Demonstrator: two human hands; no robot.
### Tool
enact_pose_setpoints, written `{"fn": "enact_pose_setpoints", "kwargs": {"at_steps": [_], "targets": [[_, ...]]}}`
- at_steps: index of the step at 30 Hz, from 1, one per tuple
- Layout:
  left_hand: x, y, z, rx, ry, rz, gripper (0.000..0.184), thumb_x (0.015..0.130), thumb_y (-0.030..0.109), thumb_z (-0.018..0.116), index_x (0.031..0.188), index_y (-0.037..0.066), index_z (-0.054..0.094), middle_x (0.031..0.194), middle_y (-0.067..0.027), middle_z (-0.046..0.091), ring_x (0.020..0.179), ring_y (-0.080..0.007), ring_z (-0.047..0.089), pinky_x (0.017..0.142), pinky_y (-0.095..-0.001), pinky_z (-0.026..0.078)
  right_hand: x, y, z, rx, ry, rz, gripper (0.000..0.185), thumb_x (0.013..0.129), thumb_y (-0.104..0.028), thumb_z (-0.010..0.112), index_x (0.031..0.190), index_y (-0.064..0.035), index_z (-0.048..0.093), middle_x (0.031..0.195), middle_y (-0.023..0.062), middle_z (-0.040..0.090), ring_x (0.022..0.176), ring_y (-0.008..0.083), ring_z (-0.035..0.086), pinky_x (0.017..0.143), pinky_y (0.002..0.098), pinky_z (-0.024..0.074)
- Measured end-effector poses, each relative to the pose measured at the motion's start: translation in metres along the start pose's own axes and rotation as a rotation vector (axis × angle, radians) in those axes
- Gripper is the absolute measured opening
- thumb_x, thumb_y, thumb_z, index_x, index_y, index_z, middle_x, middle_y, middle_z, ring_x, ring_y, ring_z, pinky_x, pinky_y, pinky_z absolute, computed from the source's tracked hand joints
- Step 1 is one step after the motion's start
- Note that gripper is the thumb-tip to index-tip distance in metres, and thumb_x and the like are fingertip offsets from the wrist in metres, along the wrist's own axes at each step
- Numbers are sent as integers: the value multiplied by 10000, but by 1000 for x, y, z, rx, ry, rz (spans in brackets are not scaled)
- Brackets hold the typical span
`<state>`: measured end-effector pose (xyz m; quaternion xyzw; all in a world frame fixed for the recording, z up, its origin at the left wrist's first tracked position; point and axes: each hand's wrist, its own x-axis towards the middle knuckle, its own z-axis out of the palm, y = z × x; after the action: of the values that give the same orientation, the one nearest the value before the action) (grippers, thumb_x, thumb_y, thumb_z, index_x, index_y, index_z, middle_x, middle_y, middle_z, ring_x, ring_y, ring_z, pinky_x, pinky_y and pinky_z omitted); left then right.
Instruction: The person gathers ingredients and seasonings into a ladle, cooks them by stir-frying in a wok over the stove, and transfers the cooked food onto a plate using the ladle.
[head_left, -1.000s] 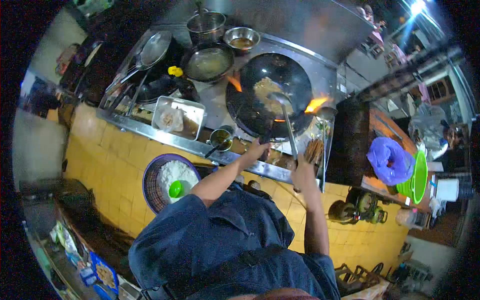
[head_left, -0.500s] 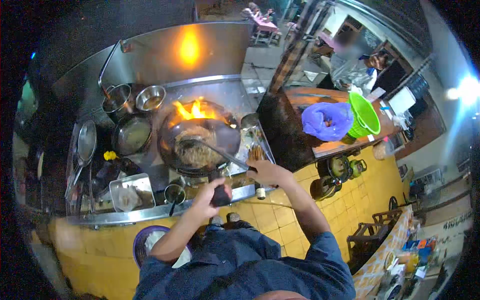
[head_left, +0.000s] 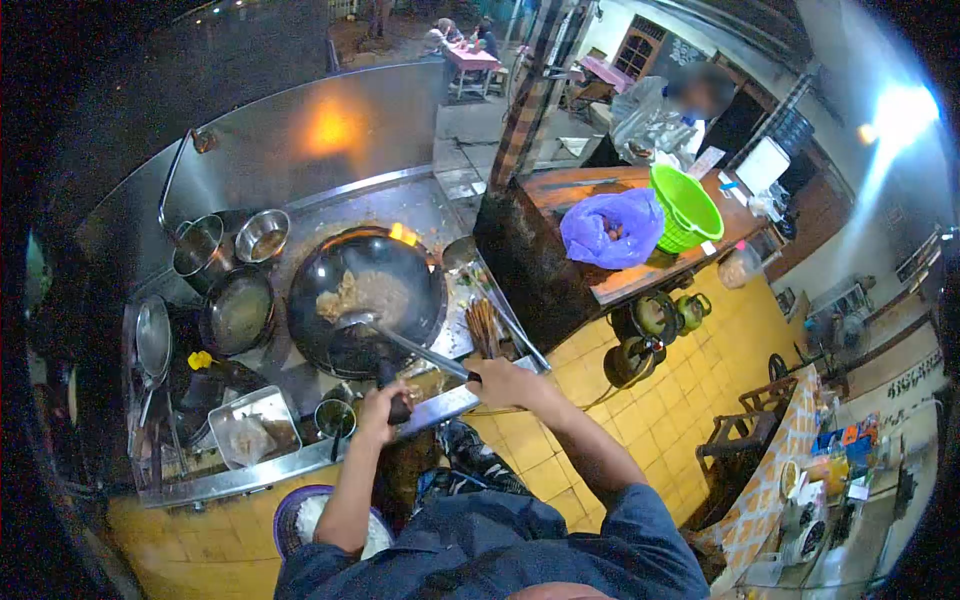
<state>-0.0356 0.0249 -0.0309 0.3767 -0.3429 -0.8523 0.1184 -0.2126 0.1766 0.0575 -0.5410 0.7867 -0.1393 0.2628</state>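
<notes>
In the head view my left hand point(head_left: 384, 412) is wrapped round the dark handle of a large black wok point(head_left: 318, 345) on the stove. My right hand point(head_left: 506, 386) grips the long handle of a metal ladle point(head_left: 415, 348), whose head rests in the wok against the food. The food point(head_left: 372, 292) is a pale brown mass, spread from the wok's middle to its left side; its kind is hard to make out. A small flame point(head_left: 403, 234) shows at the wok's far rim.
Pots point(head_left: 200, 245) and a dark pan point(head_left: 238, 310) stand left of the wok. A strainer point(head_left: 153, 335) and a square tray point(head_left: 285, 412) lie nearer. On the right counter are a purple bag point(head_left: 640, 215) and a green basket point(head_left: 690, 205); a person point(head_left: 655, 115) stands behind. Gas cylinders point(head_left: 650, 318) stand below.
The wok, tilted amid tall flames before, now sits more level, with only a small flame at its rim. The food has shifted inside it. Both hands keep their grips; the whole view has shifted.
</notes>
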Motion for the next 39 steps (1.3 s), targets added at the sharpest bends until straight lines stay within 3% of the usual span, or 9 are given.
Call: {"fn": "enact_pose_setpoints", "kwargs": {"at_steps": [9,14,19,25,28,29,33,35,39], "targets": [[-44,7,24,73,-28,-164,166,820,137,551,706,20,519,579,-74,522,488,-176,516,483,-307,444,-5,3,19,63,15,54,430,819,-239,493,1194,-34,438,756,261,595,727,418,586,691,516,457],[2,-19,-17,87,-12,168,145,787,141,582,683,51,536,569,-77,524,491,-166,502,480,-296,420,0,26,42,-91,284,-64,311,811,-227,504,1073,-62,478,721,257,586,696,437,578,654,532,457],[-58,-13,20,122,-68,-168,139,761,135,589,698,27,529,583,-74,531,490,-187,540,471,-319,451,8,33,32,80,139,93,323,818,-250,505,1086,-71,473,772,275,581,738,446,568,660,545,438],[24,-14,-34,48,63,5,109,821,123,538,750,44,513,602,-48,513,507,-151,509,477,-280,433,18,48,47,157,-43,124,393,857,-346,471,1089,-29,486,995,240,577,900,370,575,741,461,450],[-32,-21,-2,-133,-66,-240,218,821,173,502,633,65,475,579,-70,487,561,-192,501,549,-331,439,63,119,105,221,-34,-370,428,895,-392,419,1077,-16,512,922,152,588,820,250,545,756,370,444],[-61,-15,26,94,-18,-146,122,839,120,505,746,43,490,600,-76,502,509,-194,507,495,-324,445,112,163,179,350,135,-327,496,891,-458,362,1056,-16,516,1058,212,549,901,332,564,757,439,443],[11,-57,-17,54,-153,24,135,838,136,526,751,43,482,627,-66,500,508,-183,495,480,-317,432,32,65,69,1167,-286,125,425,930,-416,330,899,-55,552,647,40,539,426,117,490,367,273,388],[23,-53,3,35,20,224,154,828,147,544,731,51,474,595,-47,488,501,-157,480,476,-286,419,31,69,71,1453,-384,171,460,918,-448,335,927,-42,550,570,45,509,437,130,492,383,261,402],[88,-55,-54,-13,-35,18,113,795,129,563,732,79,484,629,-25,492,525,-110,477,467,-231,409,9,123,94,1355,-356,50,470,866,-477,455,1108,-76,490,912,66,587,539,118,522,475,270,481]]}}
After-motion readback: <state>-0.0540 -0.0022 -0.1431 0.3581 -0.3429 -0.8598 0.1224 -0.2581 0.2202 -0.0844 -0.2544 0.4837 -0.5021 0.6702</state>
